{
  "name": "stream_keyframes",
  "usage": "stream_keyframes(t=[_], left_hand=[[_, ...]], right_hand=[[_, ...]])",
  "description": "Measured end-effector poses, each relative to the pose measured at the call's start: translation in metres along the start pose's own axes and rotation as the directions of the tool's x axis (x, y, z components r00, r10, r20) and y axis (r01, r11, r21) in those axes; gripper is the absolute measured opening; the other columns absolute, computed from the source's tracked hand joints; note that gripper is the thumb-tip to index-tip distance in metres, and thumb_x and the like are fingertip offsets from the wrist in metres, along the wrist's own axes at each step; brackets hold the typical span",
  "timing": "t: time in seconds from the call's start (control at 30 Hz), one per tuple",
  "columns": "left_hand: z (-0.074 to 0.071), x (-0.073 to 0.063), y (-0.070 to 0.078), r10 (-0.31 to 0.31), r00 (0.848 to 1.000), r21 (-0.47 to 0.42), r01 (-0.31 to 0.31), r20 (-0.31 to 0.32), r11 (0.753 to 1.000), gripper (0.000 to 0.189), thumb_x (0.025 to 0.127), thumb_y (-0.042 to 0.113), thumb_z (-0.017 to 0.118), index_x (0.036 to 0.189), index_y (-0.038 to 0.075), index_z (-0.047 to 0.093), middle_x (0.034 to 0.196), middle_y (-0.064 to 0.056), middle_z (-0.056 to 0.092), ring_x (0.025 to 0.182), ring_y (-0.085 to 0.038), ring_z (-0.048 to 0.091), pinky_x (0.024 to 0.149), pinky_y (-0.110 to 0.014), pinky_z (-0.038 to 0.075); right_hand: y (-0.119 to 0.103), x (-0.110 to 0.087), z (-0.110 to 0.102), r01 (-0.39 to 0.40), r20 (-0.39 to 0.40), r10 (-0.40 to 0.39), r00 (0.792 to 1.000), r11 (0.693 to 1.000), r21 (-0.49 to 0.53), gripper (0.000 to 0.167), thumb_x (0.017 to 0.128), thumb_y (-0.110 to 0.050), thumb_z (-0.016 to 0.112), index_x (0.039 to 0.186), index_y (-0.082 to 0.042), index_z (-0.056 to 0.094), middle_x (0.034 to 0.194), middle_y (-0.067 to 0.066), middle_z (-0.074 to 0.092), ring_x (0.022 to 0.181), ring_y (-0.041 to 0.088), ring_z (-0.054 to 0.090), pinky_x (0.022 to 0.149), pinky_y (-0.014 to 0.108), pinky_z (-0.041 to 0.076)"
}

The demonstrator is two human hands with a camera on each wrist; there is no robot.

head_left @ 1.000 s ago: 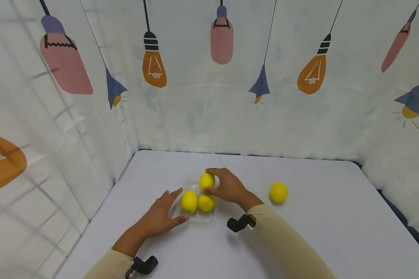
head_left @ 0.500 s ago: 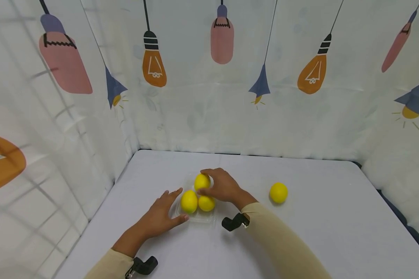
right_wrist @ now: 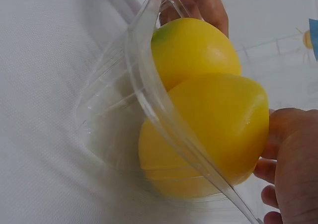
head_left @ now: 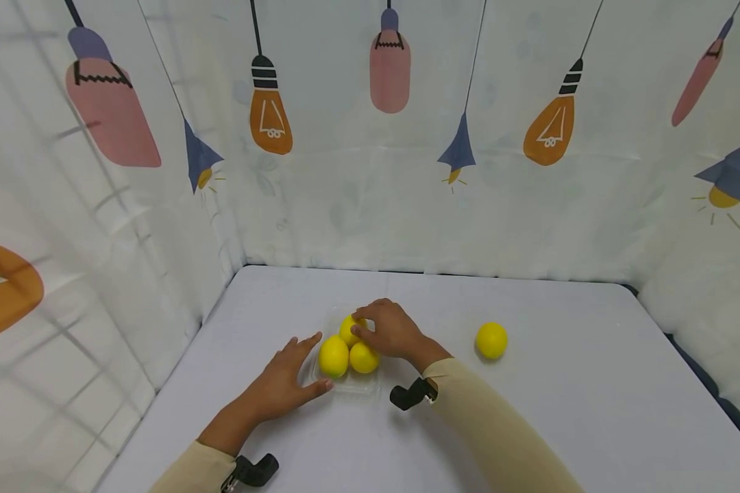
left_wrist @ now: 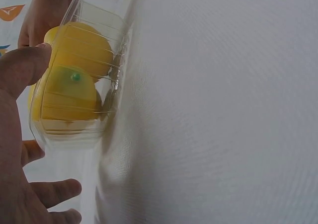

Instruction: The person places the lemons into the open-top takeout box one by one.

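A clear plastic tray [head_left: 359, 387] holds three yellow lemons on the table. One lemon [head_left: 334, 356] lies at its left, a second lemon [head_left: 364, 358] at its near right, and a third lemon [head_left: 348, 331] behind them. My left hand [head_left: 280, 383] is spread beside the tray with fingers fairly straight; in the left wrist view its thumb [left_wrist: 27, 67] touches the rim. My right hand [head_left: 391, 329] is at the right of the back lemon, fingertips overlapping it, not wrapped round it. In the right wrist view two lemons [right_wrist: 213, 119] rest against each other; the third is hidden.
Another lemon [head_left: 491, 341] lies alone on the white-covered table [head_left: 561, 383], to the right of the tray. Behind the table hangs a pale cloth [head_left: 358, 205] printed with lamps and bulbs. A similar cloth covers the left side.
My right hand has carried the back lemon a little to the left and down among the others, and its fingers have slid toward the lemon's right side. The left hand has stayed put.
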State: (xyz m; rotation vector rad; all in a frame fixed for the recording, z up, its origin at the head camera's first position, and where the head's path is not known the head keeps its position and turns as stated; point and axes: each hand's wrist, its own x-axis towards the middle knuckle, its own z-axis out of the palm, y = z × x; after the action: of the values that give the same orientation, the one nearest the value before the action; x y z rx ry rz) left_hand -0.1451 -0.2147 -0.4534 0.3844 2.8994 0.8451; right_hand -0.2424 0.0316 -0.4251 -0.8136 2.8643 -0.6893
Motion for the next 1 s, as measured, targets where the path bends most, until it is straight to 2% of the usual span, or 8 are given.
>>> stream_keyframes(t=[0.47,0.8,1.0], left_hand=[[0.001,-0.001,-0.001,0.013,1.000,0.001,-0.013,-0.001,1.000,0.095,0.088,0.065,0.069,0.162,0.018,0.032,0.161,-0.015,0.037,0.150,-0.050,0.019,0.116,-0.070,0.017],[-0.002,-0.003,0.000,0.006,1.000,0.010,-0.006,-0.003,1.000,0.095,0.089,0.066,0.068,0.163,0.020,0.030,0.162,-0.015,0.035,0.151,-0.048,0.018,0.117,-0.069,0.016],[-0.002,-0.003,-0.001,0.015,1.000,0.012,-0.015,0.000,1.000,0.097,0.088,0.070,0.066,0.163,0.020,0.030,0.162,-0.015,0.035,0.151,-0.048,0.017,0.118,-0.068,0.015]], right_hand=[[0.003,-0.009,-0.005,-0.002,0.000,0.002,1.000,1.000,0.007,0.044,0.101,-0.043,0.063,0.139,-0.020,0.066,0.140,-0.002,0.062,0.135,0.023,0.050,0.113,0.047,0.041],[0.023,-0.028,-0.021,0.036,-0.051,-0.038,0.998,0.999,-0.034,0.045,0.100,-0.040,0.066,0.138,-0.015,0.065,0.140,0.001,0.062,0.137,0.026,0.048,0.114,0.048,0.038],[0.034,-0.043,-0.027,0.011,-0.050,-0.013,0.999,0.999,-0.042,0.046,0.099,-0.040,0.068,0.138,-0.016,0.065,0.140,-0.002,0.062,0.137,0.025,0.047,0.114,0.047,0.039]])
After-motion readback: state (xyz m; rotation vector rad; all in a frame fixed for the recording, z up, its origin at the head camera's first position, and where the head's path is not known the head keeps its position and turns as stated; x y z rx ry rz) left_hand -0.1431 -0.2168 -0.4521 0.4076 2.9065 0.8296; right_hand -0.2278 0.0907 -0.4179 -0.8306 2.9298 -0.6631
